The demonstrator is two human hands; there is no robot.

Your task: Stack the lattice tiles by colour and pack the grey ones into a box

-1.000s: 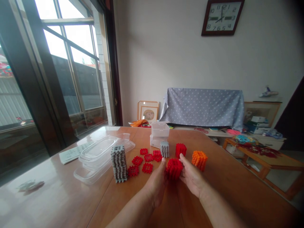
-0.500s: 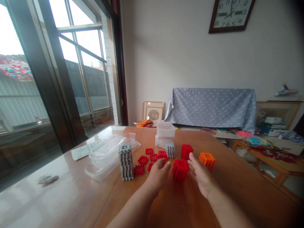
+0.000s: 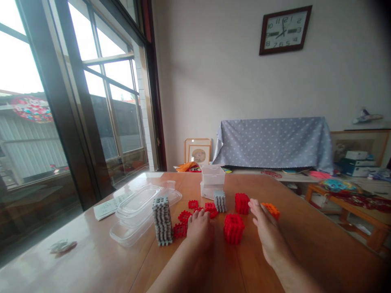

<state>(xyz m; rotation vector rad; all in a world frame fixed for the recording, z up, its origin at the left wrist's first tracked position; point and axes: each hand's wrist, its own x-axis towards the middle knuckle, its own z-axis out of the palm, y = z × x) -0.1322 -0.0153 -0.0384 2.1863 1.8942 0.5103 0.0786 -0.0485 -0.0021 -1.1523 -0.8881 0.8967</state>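
Observation:
My left hand (image 3: pixel 200 228) reaches over a loose group of red toothed square tiles (image 3: pixel 193 204), palm down with the fingers bent slightly apart; it covers some tiles and its thumb is hidden. To the right, my right hand (image 3: pixel 266 228) is open, fingers straight, holding nothing. It hovers beside an orange stack of tiles (image 3: pixel 271 210), partly covering it. Between the hands stands a red stack of tiles (image 3: pixel 233 228), with another red stack (image 3: pixel 242 203) behind it. A tall grey stack (image 3: pixel 163 221) rises left of my left hand, and a shorter grey stack (image 3: pixel 220 201) stands farther back.
Clear plastic lids and trays (image 3: pixel 134 207) lie on the wooden table (image 3: pixel 146 264) at left, beside a paper sheet (image 3: pixel 110 207). Translucent boxes (image 3: pixel 213 177) are stacked at the back. A small crumpled plastic item (image 3: pixel 62 245) lies near the left edge.
My left hand has moved from beside the front red stack leftward over the loose red tiles. My right hand has moved slightly right, away from that stack. The view has tilted up.

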